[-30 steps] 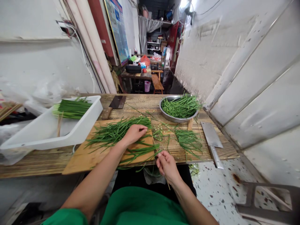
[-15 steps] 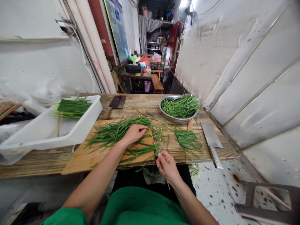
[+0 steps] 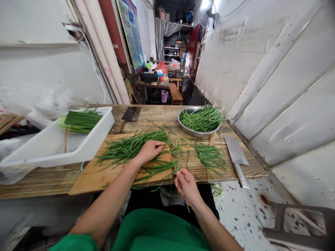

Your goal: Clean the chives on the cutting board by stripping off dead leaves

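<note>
Right hand (image 3: 186, 183) pinches a thin stick (image 3: 187, 205), end poking out below the palm, at the table's near edge. Left hand (image 3: 149, 152) is beside the green stalks (image 3: 125, 148) piled on the cutting board (image 3: 86, 179); fingertips narrow, can't tell if gripping anything. Cleaver (image 3: 236, 150) lies right; metal bowl (image 3: 195, 133) beyond, heaped with more stalks.
</note>
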Available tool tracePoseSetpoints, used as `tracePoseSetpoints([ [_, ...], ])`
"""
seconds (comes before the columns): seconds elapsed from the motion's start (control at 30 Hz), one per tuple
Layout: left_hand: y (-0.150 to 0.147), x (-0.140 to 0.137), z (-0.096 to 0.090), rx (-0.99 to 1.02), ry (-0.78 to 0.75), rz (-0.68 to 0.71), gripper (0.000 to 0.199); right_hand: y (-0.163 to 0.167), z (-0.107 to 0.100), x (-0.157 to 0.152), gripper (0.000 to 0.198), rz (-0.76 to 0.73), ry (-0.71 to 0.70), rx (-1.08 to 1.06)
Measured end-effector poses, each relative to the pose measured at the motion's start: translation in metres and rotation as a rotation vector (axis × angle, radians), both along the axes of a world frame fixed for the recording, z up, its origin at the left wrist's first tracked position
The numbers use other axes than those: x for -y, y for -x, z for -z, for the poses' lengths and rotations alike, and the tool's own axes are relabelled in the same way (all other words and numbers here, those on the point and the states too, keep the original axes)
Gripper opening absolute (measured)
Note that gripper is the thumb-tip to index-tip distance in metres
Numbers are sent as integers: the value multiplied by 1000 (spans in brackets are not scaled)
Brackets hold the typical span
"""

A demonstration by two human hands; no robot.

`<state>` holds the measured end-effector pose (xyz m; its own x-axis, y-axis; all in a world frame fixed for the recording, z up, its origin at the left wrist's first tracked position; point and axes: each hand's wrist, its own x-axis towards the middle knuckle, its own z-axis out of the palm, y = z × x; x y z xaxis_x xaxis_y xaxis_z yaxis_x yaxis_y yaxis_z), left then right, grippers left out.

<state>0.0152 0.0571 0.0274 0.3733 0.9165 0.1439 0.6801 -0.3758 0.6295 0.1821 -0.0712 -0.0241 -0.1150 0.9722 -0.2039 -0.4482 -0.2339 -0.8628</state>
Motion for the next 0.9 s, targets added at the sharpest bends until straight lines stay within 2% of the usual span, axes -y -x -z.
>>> tracePoseSetpoints([
  [0.7,3,1,3,11,-6,21,32,0,1,0,34,2,1,19],
  [0.83,1,14,3,24,-10,8,29,0,5,8,36,5,-3,37],
  [0.9,-1,23,4,-3,-15,44,28,-2,8,10,37,5,12,42],
])
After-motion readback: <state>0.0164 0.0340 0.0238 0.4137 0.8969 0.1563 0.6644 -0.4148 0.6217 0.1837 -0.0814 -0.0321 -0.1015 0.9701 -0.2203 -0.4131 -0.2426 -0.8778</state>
